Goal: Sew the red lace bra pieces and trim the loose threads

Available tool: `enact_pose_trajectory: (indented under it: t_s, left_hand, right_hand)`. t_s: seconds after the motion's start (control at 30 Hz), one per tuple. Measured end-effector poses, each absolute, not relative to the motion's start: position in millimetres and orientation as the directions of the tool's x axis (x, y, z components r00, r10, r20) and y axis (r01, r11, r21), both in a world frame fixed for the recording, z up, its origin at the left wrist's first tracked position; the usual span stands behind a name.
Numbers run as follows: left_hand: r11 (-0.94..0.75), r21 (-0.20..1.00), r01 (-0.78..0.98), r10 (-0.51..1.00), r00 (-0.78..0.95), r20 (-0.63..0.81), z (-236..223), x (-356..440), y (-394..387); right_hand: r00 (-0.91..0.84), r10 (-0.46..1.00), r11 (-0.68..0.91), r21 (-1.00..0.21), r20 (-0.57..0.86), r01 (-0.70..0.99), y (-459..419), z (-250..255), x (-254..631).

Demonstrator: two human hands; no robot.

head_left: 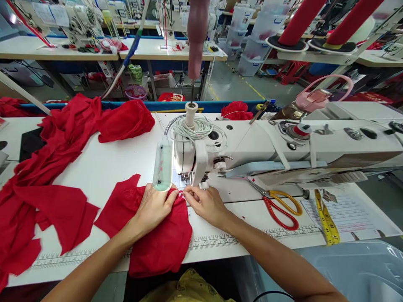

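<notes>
A piece of red fabric [163,235] lies in front of the sewing machine [201,161] and hangs over the table's front edge. My left hand [155,205] rests on its upper part, thumb and fingers closed on the gathered edge. Just right of it, my right hand [204,204] is closed in a pinch at the same edge, its fingertips meeting the fabric close to the left thumb. Both hands are just in front of the presser foot [185,178]. A pale lamp [163,163] partly covers the left hand's back.
More red fabric [63,155] is heaped at the left. On the right lie scissors [280,205] with red and yellow handles, a yellow tape measure [327,220] and a written sheet [355,214]. A ruler strip [217,241] runs along the front edge. Red thread cones [299,25] stand behind.
</notes>
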State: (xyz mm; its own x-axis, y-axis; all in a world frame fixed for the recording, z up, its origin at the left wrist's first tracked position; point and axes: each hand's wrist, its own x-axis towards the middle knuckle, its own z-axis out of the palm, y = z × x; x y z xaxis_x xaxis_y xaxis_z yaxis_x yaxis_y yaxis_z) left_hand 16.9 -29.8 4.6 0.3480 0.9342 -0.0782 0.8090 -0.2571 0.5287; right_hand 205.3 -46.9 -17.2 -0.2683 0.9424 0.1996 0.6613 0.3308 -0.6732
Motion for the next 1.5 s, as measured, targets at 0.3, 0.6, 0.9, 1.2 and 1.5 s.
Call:
enact_pose_trajectory:
  t_s: [0.3,0.6,0.9,1.2,1.5]
  left_hand:
    - [-0.252,0.488,0.835,0.942,0.328,-0.075,-5.1,21.1,-22.6]
    - [-0.237,0.588,0.773,0.935,0.346,-0.077,-1.2,16.2,-28.1]
    - [-0.281,0.427,0.859,0.927,0.358,-0.111,-3.1,22.0,-24.5]
    - [-0.305,0.316,0.898,0.952,0.296,0.076,9.3,21.6,-37.3]
    - [-0.592,0.129,0.795,0.785,0.533,0.317,-5.1,15.4,-59.1]
  right_hand:
    - [-0.344,0.814,0.534,-0.370,0.467,0.760,-47.4,-25.7,211.0]
    - [-0.256,0.878,0.453,-0.530,0.404,0.717,-44.6,-33.0,212.9]
    - [-0.419,0.810,0.563,-0.346,0.411,0.750,-46.6,-27.2,211.5]
    - [-0.630,0.684,0.678,-0.001,0.369,0.735,-55.0,-19.3,213.2]
    - [-0.569,0.751,0.644,-0.182,0.335,0.743,-53.6,-20.6,215.0]
